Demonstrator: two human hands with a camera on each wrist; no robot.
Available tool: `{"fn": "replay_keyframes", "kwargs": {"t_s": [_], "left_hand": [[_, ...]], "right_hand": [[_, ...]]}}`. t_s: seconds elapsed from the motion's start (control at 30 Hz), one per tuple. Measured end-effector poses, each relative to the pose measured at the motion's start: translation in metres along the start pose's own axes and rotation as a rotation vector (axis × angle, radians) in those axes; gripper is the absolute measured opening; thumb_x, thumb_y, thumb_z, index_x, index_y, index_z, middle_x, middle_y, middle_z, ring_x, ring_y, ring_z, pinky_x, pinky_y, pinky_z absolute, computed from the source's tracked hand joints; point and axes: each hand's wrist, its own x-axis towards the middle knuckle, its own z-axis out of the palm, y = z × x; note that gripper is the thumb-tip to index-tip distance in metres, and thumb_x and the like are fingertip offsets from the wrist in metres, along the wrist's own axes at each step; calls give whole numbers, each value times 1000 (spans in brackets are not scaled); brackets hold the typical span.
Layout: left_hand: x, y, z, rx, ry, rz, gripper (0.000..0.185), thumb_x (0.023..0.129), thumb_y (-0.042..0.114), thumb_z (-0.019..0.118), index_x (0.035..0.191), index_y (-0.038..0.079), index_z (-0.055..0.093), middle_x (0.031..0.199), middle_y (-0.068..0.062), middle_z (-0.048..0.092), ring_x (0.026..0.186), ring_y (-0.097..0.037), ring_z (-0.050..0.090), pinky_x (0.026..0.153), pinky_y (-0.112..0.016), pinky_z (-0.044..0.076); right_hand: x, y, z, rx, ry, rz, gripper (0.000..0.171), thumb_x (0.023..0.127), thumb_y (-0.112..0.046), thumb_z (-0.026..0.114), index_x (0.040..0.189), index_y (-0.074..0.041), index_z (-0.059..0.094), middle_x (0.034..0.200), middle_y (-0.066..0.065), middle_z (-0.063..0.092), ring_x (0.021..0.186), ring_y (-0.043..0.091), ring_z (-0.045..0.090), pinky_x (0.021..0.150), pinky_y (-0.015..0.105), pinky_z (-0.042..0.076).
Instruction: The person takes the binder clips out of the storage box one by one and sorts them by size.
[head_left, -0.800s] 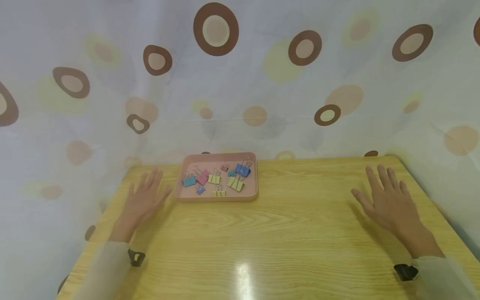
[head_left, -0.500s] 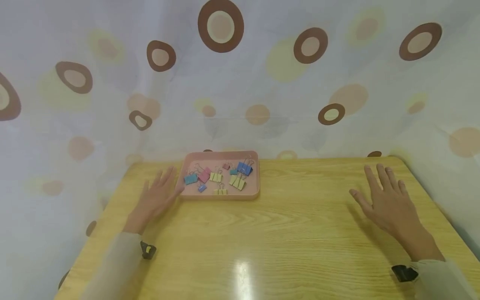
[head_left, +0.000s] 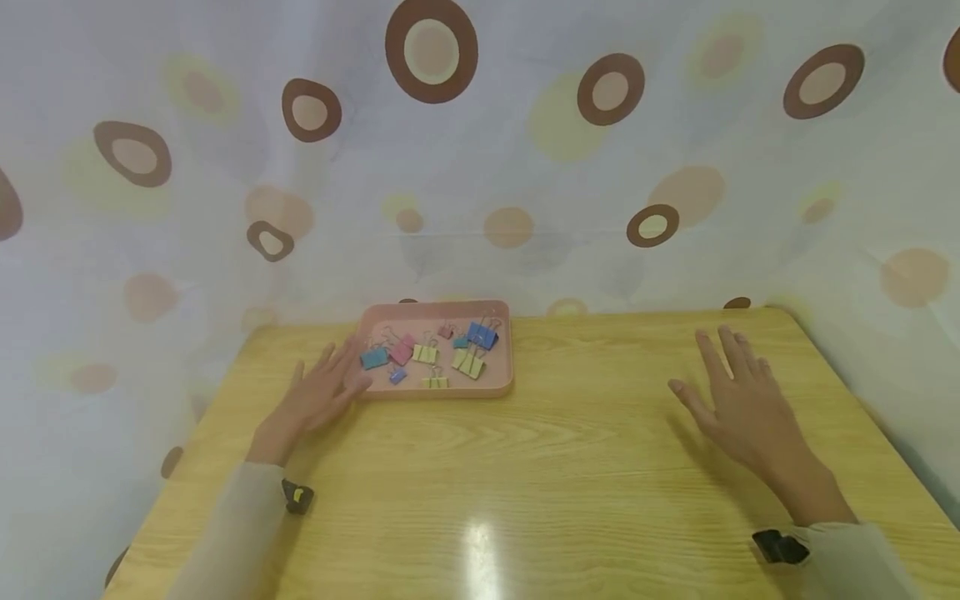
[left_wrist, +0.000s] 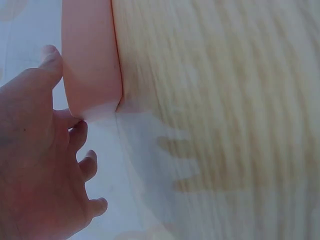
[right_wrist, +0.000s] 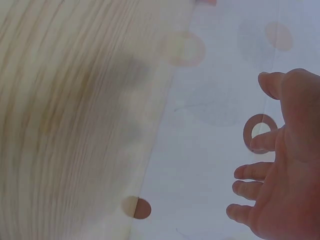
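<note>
A pink tray [head_left: 495, 387] sits at the far middle-left of the wooden table [head_left: 570, 467]. Several coloured binder clips [head_left: 423, 354] lie in it, blue, pink and yellow. My left hand [head_left: 322, 392] hovers open just left of the tray's near-left corner, fingers spread; in the left wrist view the left hand [left_wrist: 40, 165] has its thumb next to the tray wall [left_wrist: 90, 65]. Over the right part of the table my right hand [head_left: 738, 408] floats open with spread fingers and holds nothing; the right wrist view shows the same hand [right_wrist: 280, 165] above the table edge.
A curtain with brown and yellow circles [head_left: 480, 150] hangs close behind and around the table. The table's far edge runs just behind the tray. A glare spot [head_left: 483, 546] lies on the near wood.
My left hand has moved right toward the tray's left corner. My right hand has drifted left and slightly nearer.
</note>
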Motion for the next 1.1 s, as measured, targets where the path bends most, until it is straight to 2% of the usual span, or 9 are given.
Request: {"fn": "replay_keyframes", "kwargs": {"t_s": [0.17, 0.3, 0.37, 0.47, 0.63, 0.87, 1.1], "left_hand": [[0, -1, 0, -6, -20, -3, 75, 108, 54, 37, 167, 20, 5, 171, -11, 13, 155, -44, 9, 114, -77, -1], [-1, 0, 2, 14, -36, 1, 76, 108, 56, 35, 167, 17, 7, 171, -10, 10, 155, -43, 8, 115, -76, -1], [-2, 2, 3, 10, -31, 10, 76, 108, 56, 36, 167, 16, 9, 171, -11, 11, 155, -44, 8, 115, -75, 0], [-5, 3, 7, -3, -4, 27, 77, 107, 56, 39, 167, 16, 10, 171, -11, 14, 154, -45, 11, 115, -76, 0], [-19, 9, 15, 4, 29, 35, 77, 107, 54, 44, 167, 18, 12, 170, -11, 19, 153, -47, 15, 114, -78, 3], [-38, 26, 11, -22, 48, 29, 78, 106, 54, 47, 166, 16, 16, 170, -10, 21, 153, -47, 17, 114, -77, 4], [-51, 29, 11, 3, 45, 15, 78, 105, 54, 49, 165, 13, 20, 170, -9, 20, 153, -46, 16, 114, -77, 7]], "right_hand": [[8, -17, 5, 70, 18, -14, 80, 105, -42, 56, 163, -1, 18, 163, 35, 15, 151, 54, 12, 115, 74, 12], [17, -33, 10, 122, 33, -32, 79, 105, -40, 58, 163, -3, 20, 163, 33, 17, 148, 55, 19, 110, 75, 23], [21, -41, 12, 154, 42, -38, 79, 104, -39, 60, 163, -4, 21, 164, 32, 18, 146, 55, 23, 104, 76, 30], [29, -53, 15, 224, 46, -39, 77, 104, -39, 60, 164, -7, 22, 165, 28, 18, 146, 55, 25, 99, 78, 34], [41, -74, 25, 339, 47, -49, 74, 104, -37, 61, 163, -10, 26, 166, 23, 20, 147, 52, 25, 100, 78, 33], [59, -94, 43, 442, 89, -75, 71, 102, -32, 65, 160, -7, 33, 161, 21, 30, 144, 46, 32, 105, 73, 34], [75, -116, 63, 516, 61, -96, 71, 101, -35, 67, 159, -11, 34, 159, 17, 34, 140, 43, 40, 104, 69, 38]]}}
